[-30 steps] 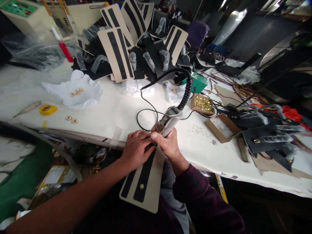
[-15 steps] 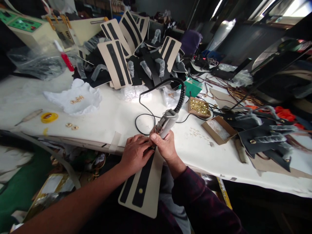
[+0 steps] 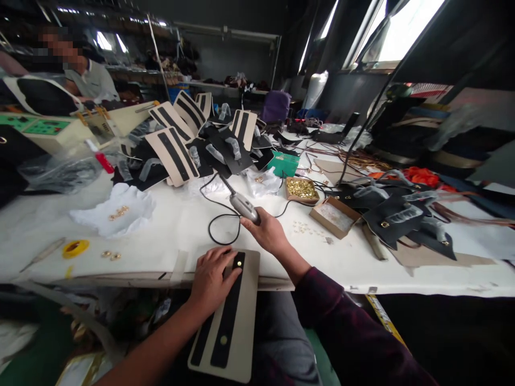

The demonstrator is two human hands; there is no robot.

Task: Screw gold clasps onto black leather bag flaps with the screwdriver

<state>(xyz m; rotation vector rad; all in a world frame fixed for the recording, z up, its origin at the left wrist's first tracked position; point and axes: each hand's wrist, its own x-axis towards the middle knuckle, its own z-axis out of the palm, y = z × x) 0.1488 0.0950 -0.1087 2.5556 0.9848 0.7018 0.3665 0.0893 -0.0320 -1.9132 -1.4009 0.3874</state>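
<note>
A beige panel (image 3: 244,321) with two black strips leans across the table's front edge and over my lap. My left hand (image 3: 211,276) lies on its upper part, fingers stretched and thumb apart. Beside the thumb a small brass-coloured round fitting (image 3: 239,263) shows on one strip, and a second one (image 3: 223,340) sits lower on the same strip. My right hand (image 3: 269,231) is closed around a grey corded electric screwdriver (image 3: 242,206), held tilted above the table, apart from the panel. The tool's tip is hidden by the hand.
Striped panels (image 3: 171,155) and black pieces are piled at the back. A box of brass fittings (image 3: 301,189) and an open cardboard box (image 3: 336,217) stand to the right. Yellow tape (image 3: 75,249) and an awl-like tool (image 3: 43,253) lie left. A person (image 3: 92,80) sits far left.
My right hand has lifted the electric screwdriver off the panel and tilted it up and away. My left hand stays on the panel, now more spread. The view has tipped upward.
</note>
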